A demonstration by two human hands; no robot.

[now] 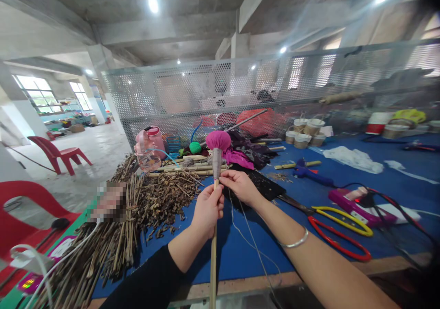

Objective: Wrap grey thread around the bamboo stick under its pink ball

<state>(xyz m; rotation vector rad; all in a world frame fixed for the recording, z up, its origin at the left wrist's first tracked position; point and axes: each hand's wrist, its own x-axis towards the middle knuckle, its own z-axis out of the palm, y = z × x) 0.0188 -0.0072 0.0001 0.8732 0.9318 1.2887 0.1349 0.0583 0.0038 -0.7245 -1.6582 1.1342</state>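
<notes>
My left hand is closed in a fist round a thin bamboo stick that stands upright in front of me. The stick's top carries a grey-brown wrapped tip. My right hand pinches the stick just under that tip, fingers pressed together, and a thin white thread trails down from it toward the table's front edge. Both hands hover above the blue table top. A silver bangle sits on my right wrist.
A heap of dry twigs and stick bundles lies at the left. Behind the hands are a magenta cloth, a pink bottle and bamboo pieces. To the right lie red and yellow shears, a blue glue gun, cables and woven baskets.
</notes>
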